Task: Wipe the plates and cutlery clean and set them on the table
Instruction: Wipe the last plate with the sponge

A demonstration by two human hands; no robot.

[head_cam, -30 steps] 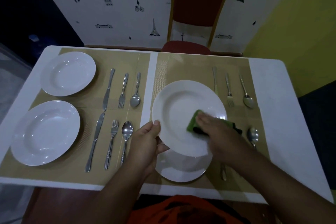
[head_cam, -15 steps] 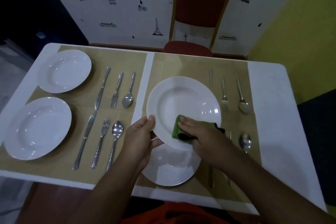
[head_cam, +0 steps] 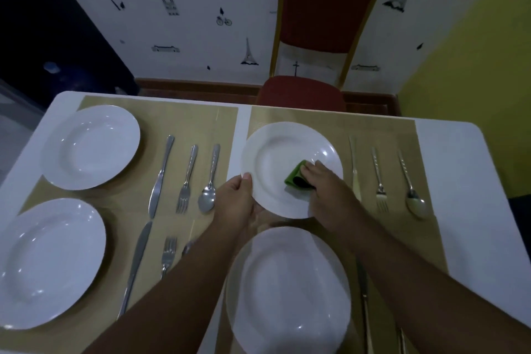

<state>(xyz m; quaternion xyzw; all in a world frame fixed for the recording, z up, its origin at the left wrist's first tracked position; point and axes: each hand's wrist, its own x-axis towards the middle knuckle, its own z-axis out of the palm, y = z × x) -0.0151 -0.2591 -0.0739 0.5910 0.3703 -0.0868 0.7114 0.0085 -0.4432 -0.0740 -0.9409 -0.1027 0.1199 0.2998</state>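
Presently, left hand clenched on white plate at its near-left rim, thumb on top, right hand grasping green cloth, pressed on plate's right inner face, plate over far right placemat, second plate nearer.

Near-left spoon mostly behind forearm

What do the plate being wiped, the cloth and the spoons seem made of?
Plate: probably glazed white ceramic, going by its glossy highlights. Cloth: soft green fabric or sponge, matte and folded. Spoons: polished metal, likely steel, with a mirror sheen.
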